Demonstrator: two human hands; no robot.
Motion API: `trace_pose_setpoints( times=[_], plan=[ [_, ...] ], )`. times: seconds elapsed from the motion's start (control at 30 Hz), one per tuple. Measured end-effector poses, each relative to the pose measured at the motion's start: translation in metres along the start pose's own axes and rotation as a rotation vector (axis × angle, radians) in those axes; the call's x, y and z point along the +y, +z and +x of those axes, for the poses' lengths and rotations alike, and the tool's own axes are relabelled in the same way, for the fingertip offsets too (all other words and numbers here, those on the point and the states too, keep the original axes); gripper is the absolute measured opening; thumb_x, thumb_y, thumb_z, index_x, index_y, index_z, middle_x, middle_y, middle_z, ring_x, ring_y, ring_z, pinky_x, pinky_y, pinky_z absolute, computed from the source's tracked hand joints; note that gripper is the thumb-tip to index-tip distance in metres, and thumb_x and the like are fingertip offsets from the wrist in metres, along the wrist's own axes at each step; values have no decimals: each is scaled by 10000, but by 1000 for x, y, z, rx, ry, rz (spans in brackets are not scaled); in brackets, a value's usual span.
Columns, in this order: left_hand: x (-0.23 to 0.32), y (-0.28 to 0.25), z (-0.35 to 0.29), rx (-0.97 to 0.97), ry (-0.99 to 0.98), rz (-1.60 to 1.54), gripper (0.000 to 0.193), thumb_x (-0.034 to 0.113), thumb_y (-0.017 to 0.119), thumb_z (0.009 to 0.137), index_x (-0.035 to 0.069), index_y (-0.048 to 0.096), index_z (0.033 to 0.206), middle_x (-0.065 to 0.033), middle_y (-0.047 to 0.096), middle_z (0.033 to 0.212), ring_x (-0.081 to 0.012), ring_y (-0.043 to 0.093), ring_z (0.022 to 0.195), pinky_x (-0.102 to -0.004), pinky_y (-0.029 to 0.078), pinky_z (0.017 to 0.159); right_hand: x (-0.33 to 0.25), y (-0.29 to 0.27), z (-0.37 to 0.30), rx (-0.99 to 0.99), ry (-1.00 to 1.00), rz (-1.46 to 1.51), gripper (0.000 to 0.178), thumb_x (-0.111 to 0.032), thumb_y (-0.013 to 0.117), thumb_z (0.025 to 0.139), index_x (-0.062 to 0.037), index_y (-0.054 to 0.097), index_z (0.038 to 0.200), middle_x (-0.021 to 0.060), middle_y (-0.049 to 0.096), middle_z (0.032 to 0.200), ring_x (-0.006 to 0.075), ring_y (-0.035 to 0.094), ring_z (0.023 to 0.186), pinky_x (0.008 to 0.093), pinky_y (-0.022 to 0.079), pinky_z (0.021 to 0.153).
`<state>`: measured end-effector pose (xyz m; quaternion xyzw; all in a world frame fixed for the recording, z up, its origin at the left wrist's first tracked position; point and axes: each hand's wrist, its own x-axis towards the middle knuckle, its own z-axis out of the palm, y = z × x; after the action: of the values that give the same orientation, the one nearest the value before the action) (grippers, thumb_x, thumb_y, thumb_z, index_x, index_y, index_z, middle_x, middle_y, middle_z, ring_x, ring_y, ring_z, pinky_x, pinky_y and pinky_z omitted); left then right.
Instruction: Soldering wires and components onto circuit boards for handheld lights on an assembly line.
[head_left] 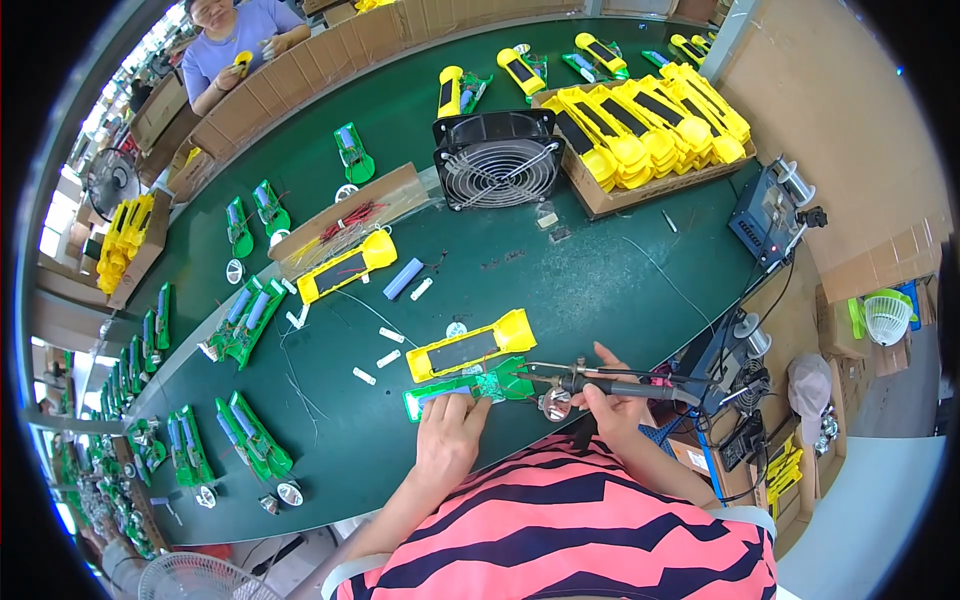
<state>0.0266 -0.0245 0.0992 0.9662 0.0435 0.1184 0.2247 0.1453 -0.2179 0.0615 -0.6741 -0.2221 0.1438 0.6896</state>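
Note:
My left hand [450, 435] presses its closed fingers on a green lamp shell [412, 402] with a blue battery cell and a small green circuit board, holding it on the table. A soldering iron [645, 388] with a thin feed tube is in my right hand [612, 395]. Its tip points left, over the circuit board end; whether it touches is too small to tell. Beside my right fingers sits a round silver reflector [556, 404]. Just beyond the green shell lies a yellow lamp cover [517, 332] with a dark panel, wires running from it.
A black fan [500, 165] stands behind, beside a box of yellow covers [600, 205]. Blue soldering station [760, 222] is at the right. Green shells [250, 440] lie at the left. A loose battery [404, 279] and white strips rest mid-table. Across the table sits a person [235, 45].

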Motion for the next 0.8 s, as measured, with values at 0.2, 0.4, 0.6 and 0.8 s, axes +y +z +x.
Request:
trace_pose_setpoints(
  times=[0.2, 0.4, 0.6, 0.8],
  plan=[
    [-21, -12, 14, 205, -148, 157, 246, 42, 587, 691, 38, 608, 936, -97, 500, 845, -244, 472, 767, -361, 394, 670, -7, -1, 0, 153, 97, 143, 226, 19, 507, 792, 54, 480, 1014, 271, 362, 1266, 167, 623, 649, 195, 484, 523],
    [-74, -8, 33, 21, -508, 69, 283, 10, 538, 667, 67, 616, 933, -155, 546, 818, -317, 562, 701, -382, 470, 613, -6, -16, 6, 317, 91, 155, 252, 17, 493, 804, 64, 478, 1051, 230, 459, 1163, 156, 619, 639, 207, 487, 519],
    [-56, 7, -37, 363, -232, 40, 384, 57, 696, 621, 75, 537, 970, -170, 493, 1016, -332, 529, 898, -390, 476, 684, 2, -43, 25, 353, -79, 29, 233, -10, 509, 809, 49, 490, 1033, 233, 464, 1172, 159, 619, 635, 207, 486, 511],
    [-62, 12, -28, 141, 24, -217, 526, 61, 758, 575, 52, 369, 928, -193, 503, 1034, -368, 507, 890, -428, 411, 754, -4, -61, 65, 397, -222, -4, 294, -43, 547, 810, 46, 474, 1081, 176, 509, 1053, 171, 604, 623, 216, 471, 500]
  ],
)
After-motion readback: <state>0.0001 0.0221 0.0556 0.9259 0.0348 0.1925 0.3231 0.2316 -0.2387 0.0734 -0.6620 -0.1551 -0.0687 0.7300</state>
